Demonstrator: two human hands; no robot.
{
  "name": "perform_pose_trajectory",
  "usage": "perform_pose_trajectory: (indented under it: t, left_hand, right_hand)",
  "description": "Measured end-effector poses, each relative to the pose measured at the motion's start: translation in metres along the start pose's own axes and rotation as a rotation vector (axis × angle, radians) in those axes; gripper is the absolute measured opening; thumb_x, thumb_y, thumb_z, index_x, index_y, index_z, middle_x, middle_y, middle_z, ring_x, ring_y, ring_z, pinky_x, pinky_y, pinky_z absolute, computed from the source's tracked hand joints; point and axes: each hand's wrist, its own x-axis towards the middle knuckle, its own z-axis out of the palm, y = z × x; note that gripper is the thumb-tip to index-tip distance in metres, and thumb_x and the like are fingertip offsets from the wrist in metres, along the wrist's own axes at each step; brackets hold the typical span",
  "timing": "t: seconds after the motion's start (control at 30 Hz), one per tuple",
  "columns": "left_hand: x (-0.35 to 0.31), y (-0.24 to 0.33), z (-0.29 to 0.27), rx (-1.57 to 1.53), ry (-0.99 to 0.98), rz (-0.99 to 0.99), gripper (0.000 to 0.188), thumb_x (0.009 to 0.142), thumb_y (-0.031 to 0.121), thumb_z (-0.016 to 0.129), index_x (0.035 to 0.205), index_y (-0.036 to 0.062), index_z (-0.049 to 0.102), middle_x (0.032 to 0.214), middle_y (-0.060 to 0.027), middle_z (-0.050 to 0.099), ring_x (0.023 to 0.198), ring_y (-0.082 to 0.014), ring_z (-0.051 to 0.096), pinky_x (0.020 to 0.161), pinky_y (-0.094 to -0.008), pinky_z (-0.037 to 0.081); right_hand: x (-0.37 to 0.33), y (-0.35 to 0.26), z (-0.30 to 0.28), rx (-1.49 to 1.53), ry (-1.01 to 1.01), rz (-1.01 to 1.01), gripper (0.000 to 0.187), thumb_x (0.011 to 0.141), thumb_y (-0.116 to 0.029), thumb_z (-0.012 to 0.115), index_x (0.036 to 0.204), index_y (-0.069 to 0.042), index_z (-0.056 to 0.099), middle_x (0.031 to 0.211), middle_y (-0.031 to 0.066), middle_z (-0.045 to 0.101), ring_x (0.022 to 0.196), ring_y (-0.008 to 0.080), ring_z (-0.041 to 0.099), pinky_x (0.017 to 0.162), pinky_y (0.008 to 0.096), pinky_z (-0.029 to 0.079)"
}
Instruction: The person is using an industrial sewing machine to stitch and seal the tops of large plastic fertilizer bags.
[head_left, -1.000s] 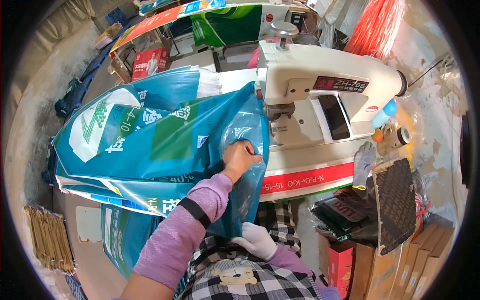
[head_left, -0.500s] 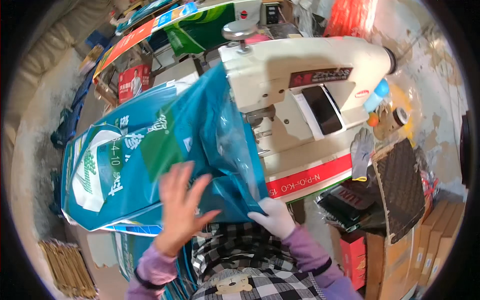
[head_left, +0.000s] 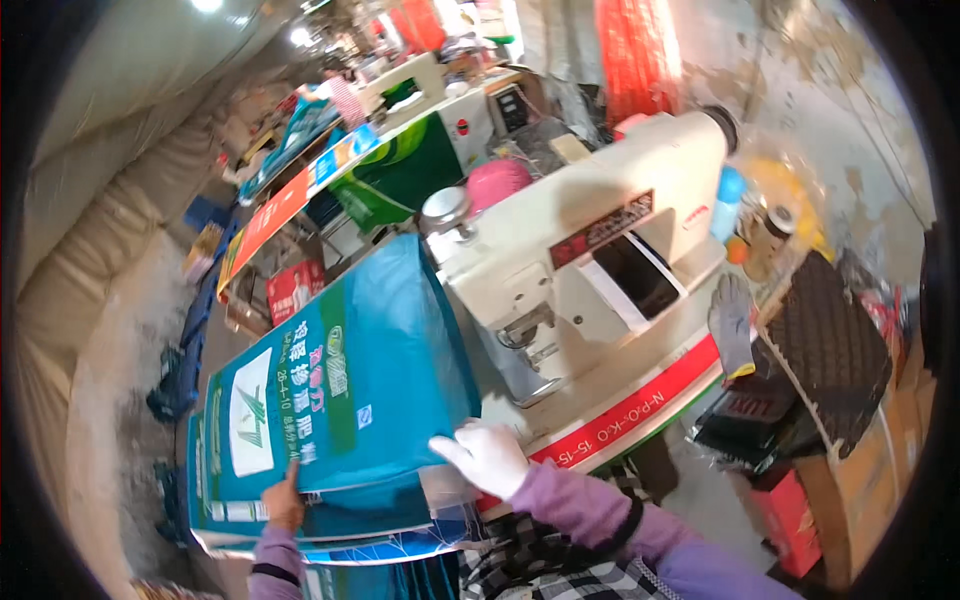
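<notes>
A large blue-green printed woven bag [head_left: 400, 330] lies flat on a stack of similar bags, left of a cream-coloured sewing machine [head_left: 600, 220]. At the stack's near side is my bare left hand [head_left: 284, 502], resting on the bag with a finger stretched out; its other fingers are partly hidden. My right hand [head_left: 490, 460], in a white glove, lies at the bag's near right corner with fingers extended and touching it. The machine's needle area [head_left: 530, 345] sits just right of the bag, with no cloth under it.
A dark phone [head_left: 640, 275] rests on the machine bed. A grey glove [head_left: 733, 325] hangs at the table's right edge, by a brown padded board [head_left: 830, 350]. Cardboard boxes [head_left: 880, 450] and a red box [head_left: 785, 520] stand right. A pink thread cone [head_left: 498, 185] is behind the machine.
The bag, lifted and creased before, now lies flat on the stack. My left hand has moved down and left onto it; my right hand no longer pinches its edge. The view has shifted.
</notes>
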Motion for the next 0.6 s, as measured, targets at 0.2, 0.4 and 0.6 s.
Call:
perform_pose_trajectory:
  t: [0.2,0.4,0.6]
  left_hand:
    - [-0.114,-0.159,0.018,-0.012,-0.129,-0.132,0.07,0.077,0.001,0.068,0.142,0.0159,0.047,0.11,-0.0183,0.066,0.097,-0.0368,0.066,0.077,-0.0492,0.053]
    - [-0.05,-0.054,-0.098,-0.654,0.331,0.216,0.052,0.092,0.011,0.061,0.142,0.0064,0.048,0.142,-0.0191,0.05,0.133,-0.0359,0.045,0.112,-0.0426,0.035]
    - [0.035,0.069,-0.046,-1.438,0.063,0.15,0.062,0.102,0.047,0.044,0.153,0.0128,0.035,0.16,-0.0131,0.03,0.147,-0.032,0.027,0.119,-0.0447,0.022]
  right_hand:
    - [0.005,-0.032,-0.023,0.275,-0.407,0.003,0.06,0.075,-0.043,0.077,0.122,-0.008,0.064,0.132,0.0164,0.057,0.122,0.0352,0.055,0.103,0.0447,0.046]
    - [0.056,-0.002,0.077,0.27,-0.466,0.248,0.083,0.087,-0.041,0.07,0.15,-0.004,0.033,0.098,0.0249,0.067,0.092,0.0373,0.067,0.083,0.043,0.054]
    - [-0.007,-0.019,0.085,-0.005,-0.45,0.013,0.042,0.094,-0.026,0.056,0.136,-0.019,0.057,0.072,0.0198,0.067,0.063,0.0372,0.066,0.062,0.0472,0.053]
